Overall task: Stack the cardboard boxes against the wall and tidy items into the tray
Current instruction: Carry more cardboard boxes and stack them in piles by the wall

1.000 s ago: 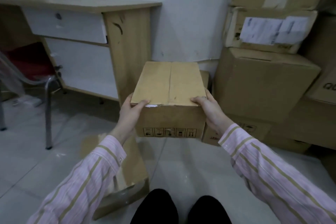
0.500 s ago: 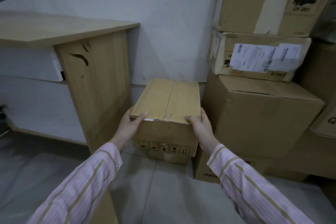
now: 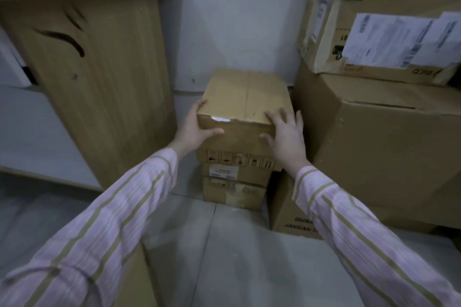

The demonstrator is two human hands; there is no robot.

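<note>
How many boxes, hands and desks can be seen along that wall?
Boxes in middle stack, with the top box: 3
Boxes in right pile: 4
Hands, left hand and right hand: 2
Desk: 1
Total: 10

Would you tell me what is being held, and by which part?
The cardboard box: left hand grips its near-left top corner; right hand rests open on it.

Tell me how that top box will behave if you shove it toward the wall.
The top box looks stiff, edges square under the left hand and right hand. Broad and flat on the lower boxes, it should slide, not tip.
</note>
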